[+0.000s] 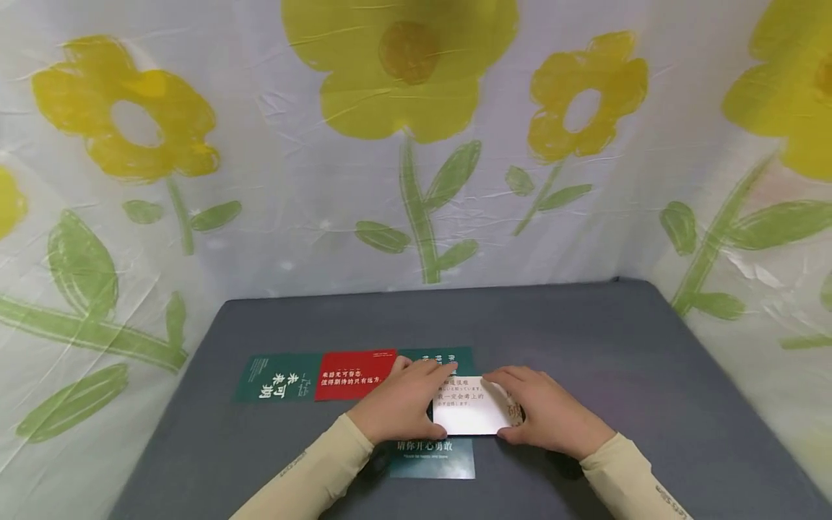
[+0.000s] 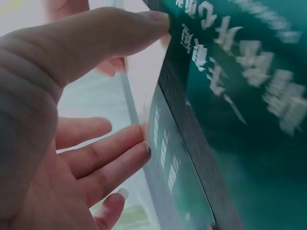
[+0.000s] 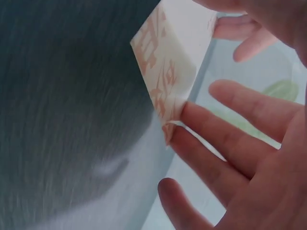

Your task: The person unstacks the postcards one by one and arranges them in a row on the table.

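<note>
Both hands hold a white card (image 1: 474,419) with printed text by its edges, close over the grey table. My left hand (image 1: 406,397) grips its left end, thumb at the near edge and fingertips at the far one. At the right end, my right hand (image 1: 552,412) grips it the same way. In the right wrist view, large orange-brown characters run along that end of the white card (image 3: 168,52). A green card (image 1: 432,462) with white text lies just in front. Another green card (image 1: 463,357) lies beyond, partly covered by the left hand.
To the left, a red card (image 1: 351,375) with white writing lies beside a further green card (image 1: 276,375), forming a row with the far green one. The grey tabletop (image 1: 552,325) ends at a curtain (image 1: 292,180) printed with yellow flowers, which surrounds the back and sides.
</note>
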Tool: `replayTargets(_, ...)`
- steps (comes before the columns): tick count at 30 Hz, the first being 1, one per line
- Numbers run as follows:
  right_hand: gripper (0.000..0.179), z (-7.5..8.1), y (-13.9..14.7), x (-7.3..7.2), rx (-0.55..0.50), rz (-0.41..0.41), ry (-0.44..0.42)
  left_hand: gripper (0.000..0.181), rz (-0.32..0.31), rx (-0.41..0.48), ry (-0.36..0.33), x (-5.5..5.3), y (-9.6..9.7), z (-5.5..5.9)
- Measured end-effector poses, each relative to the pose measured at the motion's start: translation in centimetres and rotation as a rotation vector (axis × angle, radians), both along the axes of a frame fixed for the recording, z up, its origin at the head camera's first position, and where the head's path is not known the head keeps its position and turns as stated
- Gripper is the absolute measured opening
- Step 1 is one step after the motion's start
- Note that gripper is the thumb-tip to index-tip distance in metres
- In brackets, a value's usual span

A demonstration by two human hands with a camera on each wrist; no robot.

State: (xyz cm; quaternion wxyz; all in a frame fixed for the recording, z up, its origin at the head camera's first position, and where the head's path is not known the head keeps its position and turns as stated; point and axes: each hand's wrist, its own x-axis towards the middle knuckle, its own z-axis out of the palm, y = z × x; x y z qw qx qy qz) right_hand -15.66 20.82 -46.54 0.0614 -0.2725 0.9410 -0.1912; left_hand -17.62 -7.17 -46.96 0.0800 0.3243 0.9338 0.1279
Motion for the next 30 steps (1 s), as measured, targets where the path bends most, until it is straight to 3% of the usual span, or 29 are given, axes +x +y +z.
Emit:
replayTargets(9, 0.073, 0.1, 3.2, -3.1, -0.039, -0.038, -0.020, 0.104, 0.017, 0.046, -0.018, -3.5, 3.5, 0.6)
replayTargets(15, 0.072, 0.1, 5.0, -4.5, -0.059, -0.045, -0.049, 0.105, 0.022, 0.072, -0.039, -5.4, 5.2, 0.1)
replayTargets(23, 0.071, -0.4, 6.5, -5.5, -0.064, -0.062, -0.104, 0.104, 0.024, 0.047, -0.043, -6.7, 6.9, -0.7)
replayTargets(30, 0.075, -0.8, 7.3, -6.2, -0.074, -0.078, -0.172, 0.101, 0.023, 0.047, -0.086, -7.0, 7.4, -0.6)
